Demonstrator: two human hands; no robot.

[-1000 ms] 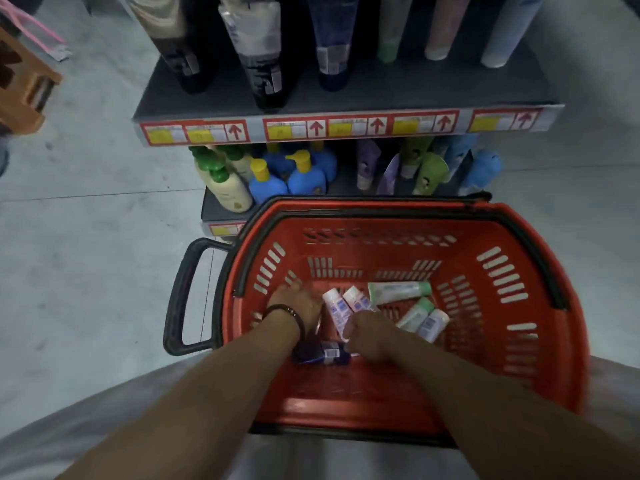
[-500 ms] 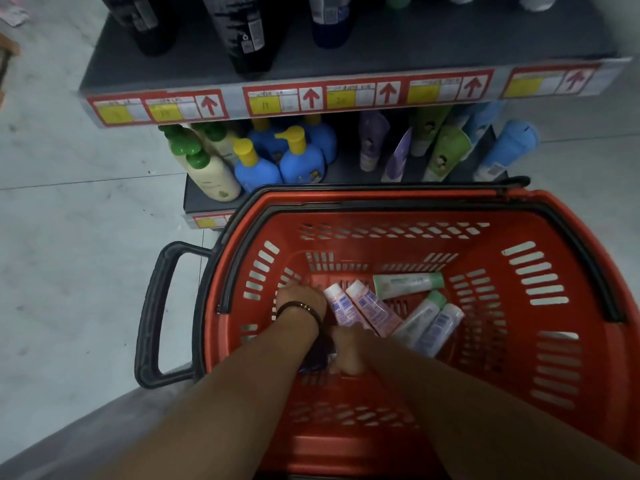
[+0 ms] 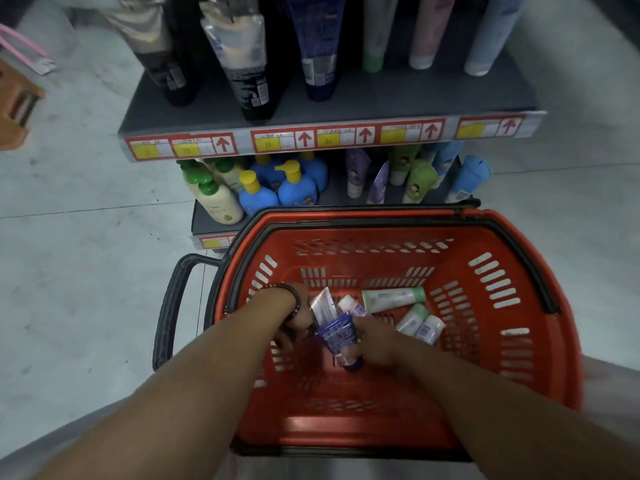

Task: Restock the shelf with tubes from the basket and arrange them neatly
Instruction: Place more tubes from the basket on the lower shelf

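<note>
right, both hands are down in the red basket (image 3: 346,427), lower middle of the frame. my right hand (image 3: 375,344) has its fingers curled round a dark blue tube (image 3: 337,336), crimped end up-frame and cap toward the bottom; i judge it is lifted a little off the basket floor. my left hand (image 3: 294,322) sits just left of it, beside a silver tube (image 3: 321,304). its fingers are turned under, and i cannot tell whether they hold anything. more stock lies loose to the right of the hands: a green-capped tube (image 3: 391,297) lying crosswise and two small tubes (image 3: 429,329) below it. the shelf (image 3: 398,95) is at the top of the frame, with tall tubes standing on it cap down.

the step in hand looks like gathering stock. to do it well i'd grip each tube by the body rather than the cap and take like kinds together. i'd lift clear of the basket rim before reaching up, then stand each one cap down in line with its neighbours, label facing out.
</note>
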